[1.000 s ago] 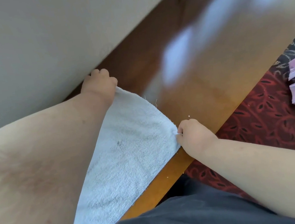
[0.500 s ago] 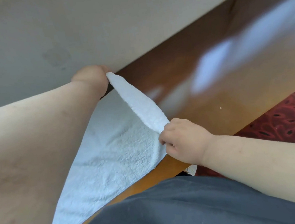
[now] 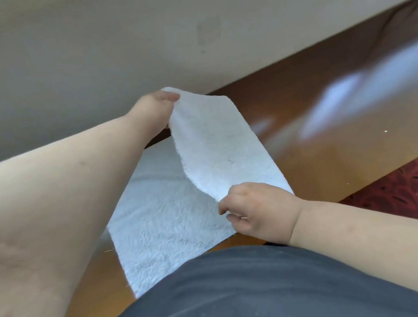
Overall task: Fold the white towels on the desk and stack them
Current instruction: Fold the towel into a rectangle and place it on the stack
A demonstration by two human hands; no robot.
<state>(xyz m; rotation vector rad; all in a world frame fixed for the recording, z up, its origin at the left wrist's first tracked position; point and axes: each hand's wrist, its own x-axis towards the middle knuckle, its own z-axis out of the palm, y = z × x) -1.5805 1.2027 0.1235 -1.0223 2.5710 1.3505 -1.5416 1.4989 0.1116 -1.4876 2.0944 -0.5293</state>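
Observation:
A white towel (image 3: 165, 223) lies on the glossy wooden desk (image 3: 319, 151), its near part flat and its right end lifted into a flap that arches over the flat part. My left hand (image 3: 154, 112) pinches the far corner of that flap, close to the wall. My right hand (image 3: 258, 210) pinches the near corner of the same flap, above the desk's front edge. Both held corners are off the desk surface. Only this one towel is in view; my left forearm hides its left edge.
A beige wall (image 3: 112, 52) runs right behind the desk. Red patterned carpet (image 3: 414, 187) shows beyond the desk's right front edge. My dark grey clothing (image 3: 244, 297) fills the bottom of the view.
Both hands have raised the towel's right end off the desk and carried it leftward over the flat part. The flap now stands higher and wider than half a second ago.

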